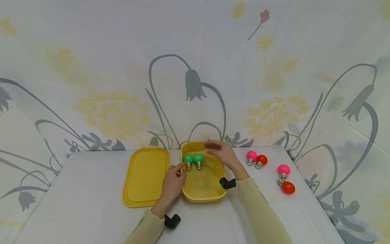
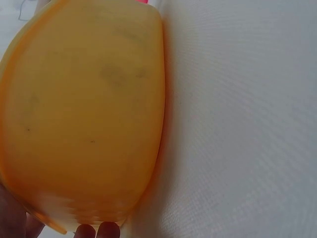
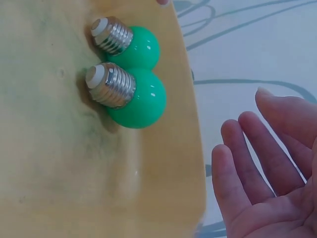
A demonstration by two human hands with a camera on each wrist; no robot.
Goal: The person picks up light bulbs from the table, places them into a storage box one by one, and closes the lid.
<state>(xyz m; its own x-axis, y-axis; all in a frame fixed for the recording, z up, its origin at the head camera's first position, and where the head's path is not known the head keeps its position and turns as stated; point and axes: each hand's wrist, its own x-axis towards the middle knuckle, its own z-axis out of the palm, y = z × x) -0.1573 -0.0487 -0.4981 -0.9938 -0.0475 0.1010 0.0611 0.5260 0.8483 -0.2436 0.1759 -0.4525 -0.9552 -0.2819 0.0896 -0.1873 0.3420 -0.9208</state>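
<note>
A yellow plastic basin (image 1: 204, 189) stands in the middle of the table with two green light bulbs, one bulb (image 1: 188, 158) beside the other (image 1: 198, 158), at its back left. My left hand (image 1: 173, 181) grips the basin's left rim. Its index finger reaches over the edge close to the nearer bulb's metal base, while two fingertips (image 2: 108, 230) show at the outer wall in the left wrist view. Above the back right rim hovers my right hand (image 1: 223, 155), holding nothing. Its fingers look relaxed and spread in the right wrist view, beside the basin wall.
A flat yellow tray (image 1: 146, 176) lies left of the basin. To the right are a pink bulb (image 1: 251, 156) and a red bulb (image 1: 262, 159), with another pink bulb (image 1: 283, 169) and red bulb (image 1: 287, 187) farther right. A flower-printed cloth (image 1: 122, 67) rises behind the table.
</note>
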